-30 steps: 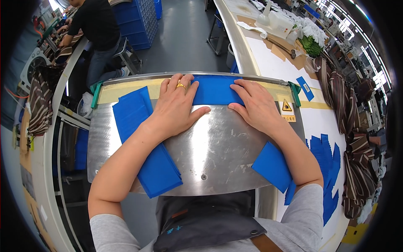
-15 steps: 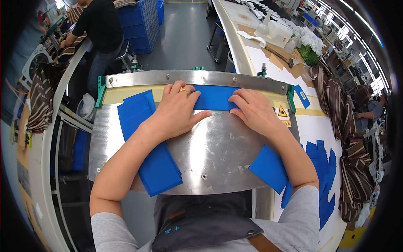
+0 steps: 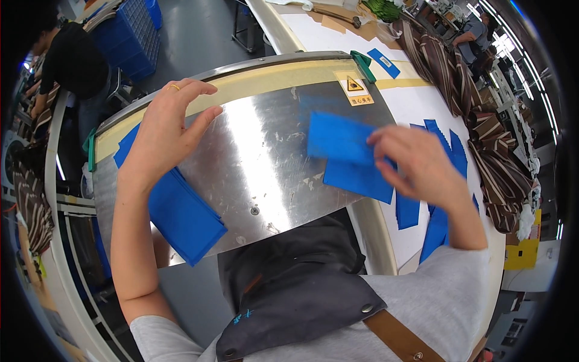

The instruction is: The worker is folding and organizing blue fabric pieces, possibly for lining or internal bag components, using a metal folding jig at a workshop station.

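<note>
Right hand [image 3: 416, 158], blurred, pinches the right end of a blue fabric piece [image 3: 339, 139] between thumb and fingers. The held piece is over the right part of a metal plate [image 3: 253, 166], overlapping in view a second blue piece [image 3: 356, 182] at the plate's lower right edge; whether the two touch cannot be told. Left hand [image 3: 167, 127], thumb spread apart from curved fingers and holding nothing, is at the plate's upper left, partly covering a blue stack [image 3: 188, 218] that lies aslant. Near the plate's upper right corner are a yellow warning label [image 3: 356, 88] and a green bracket [image 3: 363, 66].
</note>
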Tool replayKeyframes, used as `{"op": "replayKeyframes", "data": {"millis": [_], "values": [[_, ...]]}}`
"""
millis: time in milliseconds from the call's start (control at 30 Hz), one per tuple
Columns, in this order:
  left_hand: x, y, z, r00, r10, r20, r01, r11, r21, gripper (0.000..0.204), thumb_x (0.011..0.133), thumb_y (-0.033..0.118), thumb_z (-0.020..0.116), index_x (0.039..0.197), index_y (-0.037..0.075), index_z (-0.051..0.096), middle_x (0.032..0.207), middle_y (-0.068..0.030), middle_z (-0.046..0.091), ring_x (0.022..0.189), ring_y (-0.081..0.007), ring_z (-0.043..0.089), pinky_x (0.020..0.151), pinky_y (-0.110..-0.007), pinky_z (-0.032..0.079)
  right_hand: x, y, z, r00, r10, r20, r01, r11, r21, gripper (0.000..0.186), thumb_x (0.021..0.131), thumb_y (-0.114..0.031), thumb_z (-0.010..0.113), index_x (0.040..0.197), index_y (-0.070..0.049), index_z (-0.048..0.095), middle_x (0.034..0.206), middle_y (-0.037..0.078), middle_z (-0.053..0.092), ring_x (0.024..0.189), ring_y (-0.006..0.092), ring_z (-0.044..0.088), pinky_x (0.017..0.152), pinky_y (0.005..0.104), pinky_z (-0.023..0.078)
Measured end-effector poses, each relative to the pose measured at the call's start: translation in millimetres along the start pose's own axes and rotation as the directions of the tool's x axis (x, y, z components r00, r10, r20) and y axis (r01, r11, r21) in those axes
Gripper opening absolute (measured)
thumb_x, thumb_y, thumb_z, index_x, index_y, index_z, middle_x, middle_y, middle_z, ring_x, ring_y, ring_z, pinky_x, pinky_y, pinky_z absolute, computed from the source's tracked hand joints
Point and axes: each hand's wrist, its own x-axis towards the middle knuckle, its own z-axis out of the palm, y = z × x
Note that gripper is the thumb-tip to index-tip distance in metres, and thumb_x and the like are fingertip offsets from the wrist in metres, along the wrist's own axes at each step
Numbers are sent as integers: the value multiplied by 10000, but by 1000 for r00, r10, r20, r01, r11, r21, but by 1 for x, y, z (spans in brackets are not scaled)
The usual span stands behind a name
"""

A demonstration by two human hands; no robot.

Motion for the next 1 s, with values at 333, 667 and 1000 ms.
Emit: {"op": "replayKeyframes", "data": {"millis": [333,667,1000], "values": [[-47,26,-59,958,-255,131,218,944,247,322,914,306,701,872,-7,638,778,-130,668,740,-320,642,683,-410,504,-34,12,43,994,7,106,-16,996,87,477,836,26,644,1302,-76,633,1417,116,577,1324,333,534,1058,428,489],[-119,49,-11,891,-450,61,400,840,366,322,863,292,731,769,31,567,761,-135,625,727,-337,634,621,-448,475,45,10,30,987,-35,156,14,990,137,399,918,-359,681,1174,-52,689,1322,131,622,1210,331,586,1022,426,465],[-119,51,-8,849,-523,-76,525,820,226,234,879,200,703,835,42,536,740,-132,590,696,-345,601,619,-450,456,174,-101,98,705,-596,-385,709,612,350,292,897,-264,705,1100,-67,632,1146,90,627,1061,272,620,890,392,515]]}}
